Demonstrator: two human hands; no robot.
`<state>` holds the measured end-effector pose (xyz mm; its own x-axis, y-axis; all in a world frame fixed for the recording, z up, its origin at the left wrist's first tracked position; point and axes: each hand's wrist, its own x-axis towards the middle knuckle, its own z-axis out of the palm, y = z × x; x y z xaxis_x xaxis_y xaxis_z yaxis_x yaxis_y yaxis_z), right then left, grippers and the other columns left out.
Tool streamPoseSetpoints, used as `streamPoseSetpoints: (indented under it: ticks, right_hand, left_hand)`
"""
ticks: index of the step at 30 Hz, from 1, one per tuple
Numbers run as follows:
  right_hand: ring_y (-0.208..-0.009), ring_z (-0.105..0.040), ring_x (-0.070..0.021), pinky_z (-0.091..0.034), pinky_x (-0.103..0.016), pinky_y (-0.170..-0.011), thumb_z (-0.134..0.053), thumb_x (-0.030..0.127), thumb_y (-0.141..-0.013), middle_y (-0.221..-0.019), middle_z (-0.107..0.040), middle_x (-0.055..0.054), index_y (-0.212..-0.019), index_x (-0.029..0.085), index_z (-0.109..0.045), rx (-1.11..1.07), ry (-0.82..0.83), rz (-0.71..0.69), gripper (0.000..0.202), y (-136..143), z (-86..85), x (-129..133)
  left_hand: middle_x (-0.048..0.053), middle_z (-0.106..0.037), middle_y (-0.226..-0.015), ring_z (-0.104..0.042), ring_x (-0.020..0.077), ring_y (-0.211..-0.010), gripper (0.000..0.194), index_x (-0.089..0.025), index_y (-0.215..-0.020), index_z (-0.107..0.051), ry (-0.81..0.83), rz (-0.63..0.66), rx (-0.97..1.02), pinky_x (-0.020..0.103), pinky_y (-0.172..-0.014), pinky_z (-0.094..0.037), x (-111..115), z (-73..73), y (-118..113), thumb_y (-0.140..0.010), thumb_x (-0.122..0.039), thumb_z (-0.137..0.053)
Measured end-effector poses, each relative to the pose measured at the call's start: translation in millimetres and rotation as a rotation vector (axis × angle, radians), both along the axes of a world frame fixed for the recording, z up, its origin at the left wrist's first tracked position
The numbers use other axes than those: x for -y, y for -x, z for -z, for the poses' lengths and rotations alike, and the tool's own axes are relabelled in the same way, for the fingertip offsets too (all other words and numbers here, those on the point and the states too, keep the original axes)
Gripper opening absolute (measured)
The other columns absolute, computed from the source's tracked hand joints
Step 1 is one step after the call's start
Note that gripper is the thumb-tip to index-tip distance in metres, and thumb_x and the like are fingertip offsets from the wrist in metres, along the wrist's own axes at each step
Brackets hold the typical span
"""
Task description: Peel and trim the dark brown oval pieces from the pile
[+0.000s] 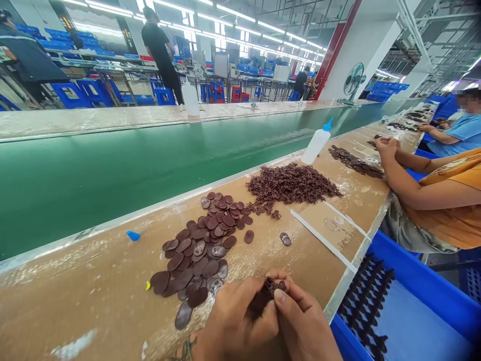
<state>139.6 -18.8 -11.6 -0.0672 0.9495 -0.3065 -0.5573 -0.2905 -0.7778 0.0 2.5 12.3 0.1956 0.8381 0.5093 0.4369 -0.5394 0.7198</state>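
Note:
My left hand (236, 318) and my right hand (300, 316) meet at the bottom centre, over the brown work surface. Their fingers are pinched together around a small dark brown piece (273, 287) with a knobbly top; its lower part is hidden by the fingers. To the left of my hands lies a spread pile of flat dark brown ovals (203, 250). Beyond it is a heap of small twisted brown pieces (293, 183). A single oval (285, 238) with light marks lies apart, above my hands.
A blue tray (424, 296) at the lower right holds rows of dark pieces. A white bottle (316, 145) stands behind the heap. A blue cap (133, 235) lies left. A green belt (150, 160) runs beyond. A person in orange (447, 195) works at the right.

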Motion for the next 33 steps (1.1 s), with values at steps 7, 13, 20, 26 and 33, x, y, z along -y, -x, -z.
streamPoseSetpoints:
  ticks: [7,13,20,26,33]
  right_hand:
    - [-0.092,-0.055,-0.0202,-0.051,-0.031,-0.085,-0.084,0.036,-0.072,-0.107,-0.059,-0.007,-0.072,0.018,-0.077,0.011,-0.007,-0.027,0.019,-3.4,0.7,-1.3]
    - [-0.091,-0.057,-0.0214,-0.051,-0.032,-0.086,-0.088,0.036,-0.065,-0.107,-0.062,-0.007,-0.070,0.018,-0.075,-0.049,0.039,0.063,0.022,2.3,-2.7,0.7]
    - [-0.098,-0.059,-0.0253,-0.050,-0.037,-0.093,-0.088,0.036,-0.065,-0.111,-0.063,-0.008,-0.072,0.020,-0.076,-0.062,0.060,0.048,0.021,0.5,0.5,-0.1]
    - [-0.108,-0.057,-0.0266,-0.046,-0.040,-0.101,-0.087,0.036,-0.066,-0.119,-0.062,-0.009,-0.075,0.021,-0.077,-0.044,0.043,0.086,0.020,-2.9,7.9,0.4]
    - [-0.111,-0.057,-0.0291,-0.046,-0.044,-0.101,-0.088,0.033,-0.066,-0.118,-0.064,-0.009,-0.084,0.023,-0.080,-0.046,0.035,0.099,0.022,-6.3,11.3,-0.3]
  left_hand:
    - [-0.002,-0.066,-0.057,-0.059,0.0095,-0.044,0.011,-0.017,-0.080,-0.065,0.007,0.004,0.018,0.017,-0.045,-0.046,-0.8,-0.1,2.5,-0.080,-0.016,-0.054]
    - [-0.005,-0.071,-0.065,-0.065,0.0083,-0.051,0.012,-0.021,-0.089,-0.066,0.070,0.009,0.035,0.014,-0.051,-0.050,-1.2,1.2,0.4,-0.081,-0.018,-0.058]
    - [-0.004,-0.074,-0.068,-0.067,0.0075,-0.052,0.017,-0.021,-0.090,-0.066,0.014,-0.002,0.081,0.011,-0.053,-0.053,-2.8,-1.7,1.8,-0.076,-0.015,-0.059]
    - [-0.002,-0.075,-0.070,-0.068,0.0094,-0.055,0.019,-0.021,-0.094,-0.066,0.045,0.000,0.068,0.014,-0.057,-0.057,-4.0,-3.7,4.1,-0.077,-0.015,-0.059]
    - [-0.002,-0.074,-0.072,-0.068,0.0122,-0.054,0.019,-0.022,-0.097,-0.062,-0.024,-0.011,-0.022,0.019,-0.052,-0.055,-4.5,-1.0,0.9,-0.079,-0.017,-0.058]
